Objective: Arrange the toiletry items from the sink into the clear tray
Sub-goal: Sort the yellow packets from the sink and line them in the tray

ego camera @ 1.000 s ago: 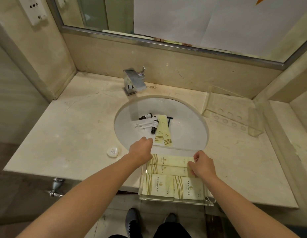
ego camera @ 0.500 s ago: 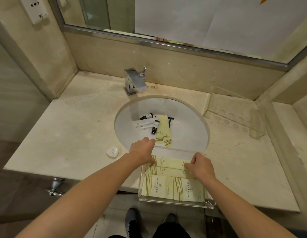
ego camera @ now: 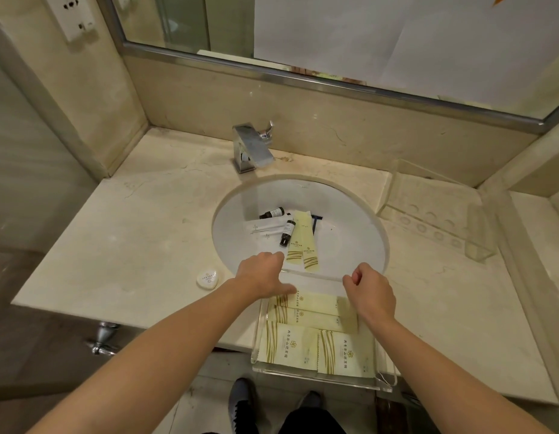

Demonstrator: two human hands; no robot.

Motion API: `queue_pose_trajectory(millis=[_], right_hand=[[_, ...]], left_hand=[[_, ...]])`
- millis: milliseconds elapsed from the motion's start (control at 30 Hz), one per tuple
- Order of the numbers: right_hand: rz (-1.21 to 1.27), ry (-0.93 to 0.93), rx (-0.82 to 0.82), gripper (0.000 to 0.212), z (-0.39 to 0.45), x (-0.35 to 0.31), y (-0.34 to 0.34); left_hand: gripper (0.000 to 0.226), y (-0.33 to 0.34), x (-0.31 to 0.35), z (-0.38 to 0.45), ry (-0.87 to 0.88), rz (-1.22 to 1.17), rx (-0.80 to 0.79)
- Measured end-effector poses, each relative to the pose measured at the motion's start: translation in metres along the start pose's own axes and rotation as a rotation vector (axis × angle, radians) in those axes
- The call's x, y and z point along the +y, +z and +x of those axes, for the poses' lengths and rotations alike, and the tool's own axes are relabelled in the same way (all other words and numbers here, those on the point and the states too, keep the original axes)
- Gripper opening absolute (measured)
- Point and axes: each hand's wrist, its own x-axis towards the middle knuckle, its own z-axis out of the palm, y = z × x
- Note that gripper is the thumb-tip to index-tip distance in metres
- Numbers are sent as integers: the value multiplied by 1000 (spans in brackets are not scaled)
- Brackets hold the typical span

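A clear tray (ego camera: 315, 375) sits on the counter in front of the sink (ego camera: 350, 214), overhanging the counter's front edge. Several pale yellow packets (ego camera: 290, 343) lie flat inside it. My left hand (ego camera: 262, 274) curls over the tray's far left corner, thumb resting on the top packet. Just above the tray's far right corner is my right hand (ego camera: 369, 289), loosely fisted and holding nothing. In the basin lie two dark small bottles (ego camera: 287, 233), two yellow sachets (ego camera: 303, 242), white packets (ego camera: 262, 228) and a dark razor (ego camera: 315, 222).
A chrome faucet (ego camera: 251, 148) stands behind the basin. A small white soap (ego camera: 207, 278) lies on the counter left of my left hand. A clear acrylic holder with round holes (ego camera: 434, 220) sits at the back right. Walls close in both sides.
My right hand has lifted off the packets in the tray and drawn slightly right, curling closed. My left hand stays at the tray's far left corner.
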Motion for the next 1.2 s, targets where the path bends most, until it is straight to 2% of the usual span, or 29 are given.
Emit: queue_pose_trajectory(millis=[233,400,600,767,800,900,1000,1100,1200], right_hand=[[-34,-9,-74,9,28,-9,2],[-52,23,-215,8,55,-12,6],[18,53,-551,3,97,-9,27],[50,35,-762,10,120,-8,50],[48,33,-780,14,124,-8,55],[78,56,-810,26,138,-6,72],[176,121,-859,33,147,-7,82],[197,77,-882,38,152,-10,92],[228,4,-869,32,153,-17,99]], left_hand=[[20,-3,-1,23,-196,-315,92],[23,2,-5,50,-297,-490,7],[35,9,0,88,-361,-623,-180],[28,29,4,121,-422,-609,-259],[27,34,4,127,-426,-605,-284],[45,48,6,145,-423,-601,-322],[38,55,8,160,-414,-622,-343],[24,58,10,170,-402,-700,-366],[33,55,14,174,-400,-792,-389]])
